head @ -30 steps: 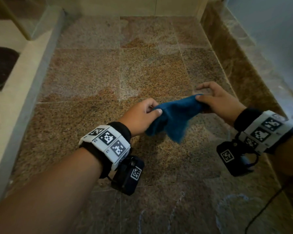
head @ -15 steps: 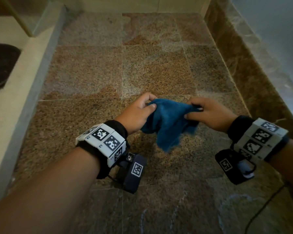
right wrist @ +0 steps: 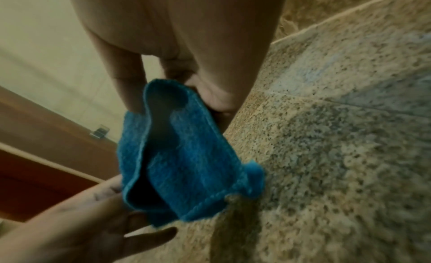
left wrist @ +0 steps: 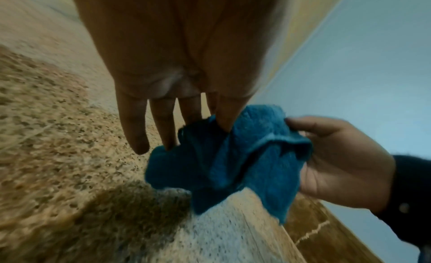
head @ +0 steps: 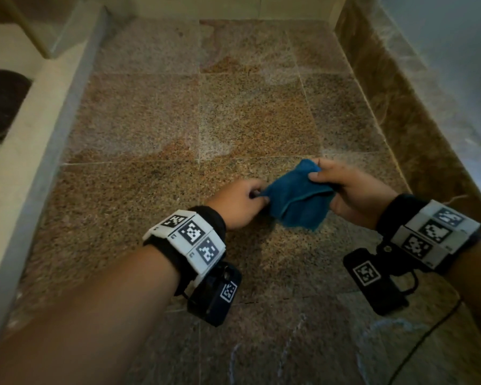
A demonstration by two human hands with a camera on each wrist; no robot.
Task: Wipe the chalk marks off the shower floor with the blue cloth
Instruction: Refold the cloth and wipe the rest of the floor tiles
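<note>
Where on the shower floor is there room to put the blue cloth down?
The speckled stone floor lies bare from the pale curb on the left to the brown stone ledge on the right. Nearer the person it is crowded: both hands pinch the blue terry cloth, with white chalk marks below.

The chalk marks (head: 290,347) ran off the near edge, faint. The blue cloth (head: 296,200) hid the left hand (head: 238,202)'s fingertips.

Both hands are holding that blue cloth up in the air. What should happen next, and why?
Probably bring the blue cloth down and back toward the chalk marks near the person. The left hand and right hand hold it bunched above the shower floor, and those pale marks remain unwiped.
</note>
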